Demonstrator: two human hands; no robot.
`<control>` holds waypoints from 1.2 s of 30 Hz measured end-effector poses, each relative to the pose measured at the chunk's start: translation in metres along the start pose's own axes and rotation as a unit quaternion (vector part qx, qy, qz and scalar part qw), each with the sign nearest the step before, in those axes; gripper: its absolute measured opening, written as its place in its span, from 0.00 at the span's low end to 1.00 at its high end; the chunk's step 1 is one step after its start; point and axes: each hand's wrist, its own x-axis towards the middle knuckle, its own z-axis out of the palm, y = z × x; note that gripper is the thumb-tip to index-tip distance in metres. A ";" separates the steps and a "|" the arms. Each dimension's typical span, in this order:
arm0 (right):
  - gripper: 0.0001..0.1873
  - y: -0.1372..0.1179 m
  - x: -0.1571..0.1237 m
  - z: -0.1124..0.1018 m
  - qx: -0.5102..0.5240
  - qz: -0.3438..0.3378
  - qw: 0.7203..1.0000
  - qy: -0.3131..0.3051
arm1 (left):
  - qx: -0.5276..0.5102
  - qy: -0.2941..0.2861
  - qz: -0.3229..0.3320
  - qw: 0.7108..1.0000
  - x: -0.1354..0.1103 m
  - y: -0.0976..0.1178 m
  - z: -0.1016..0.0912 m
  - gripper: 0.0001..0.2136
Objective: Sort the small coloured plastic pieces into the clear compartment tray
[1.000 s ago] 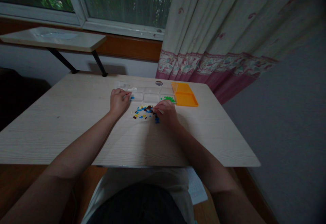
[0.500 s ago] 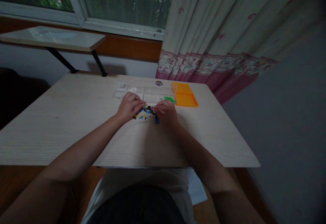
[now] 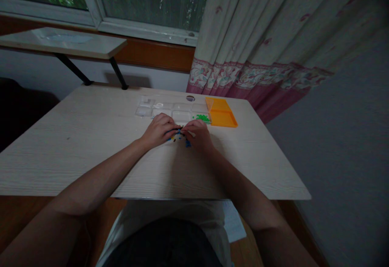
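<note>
Over a small pile of coloured pieces (image 3: 187, 143) on the table, my two hands almost meet at the fingertips. My left hand (image 3: 159, 130) has its thumb and fingers drawn together at the pile's left side, covering part of it. My right hand (image 3: 198, 134) is closed in a pinch at the pile's right edge. Bits of blue, yellow and dark brown show between and below the fingers. What each pinch holds is too small to make out. Just beyond my right hand, green pieces (image 3: 202, 118) lie in one compartment of a clear divided box (image 3: 181, 115).
A yellow-orange tray or lid (image 3: 223, 118) adjoins the clear box on the right. A round dark object (image 3: 190, 98) is behind the box. The pale wooden table (image 3: 100, 153) ends near my lap. A raised shelf (image 3: 88, 44) stands back left; a curtain (image 3: 243, 72) hangs behind.
My left hand has moved right, closer to my right hand, and now covers more of the pile. My right hand stays nearly in place.
</note>
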 end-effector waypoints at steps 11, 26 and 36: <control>0.11 0.002 0.000 0.002 0.015 -0.007 1.000 0.001 | 0.006 0.009 0.017 1.000 -0.002 -0.004 0.004 0.11; 0.11 0.004 -0.001 0.003 0.021 0.001 1.000 -0.013 | 0.001 -0.006 0.011 1.000 0.000 -0.002 0.001 0.11; 0.13 0.003 0.001 0.003 0.027 0.001 0.999 -0.021 | -0.011 -0.015 -0.002 1.000 -0.001 -0.003 0.002 0.11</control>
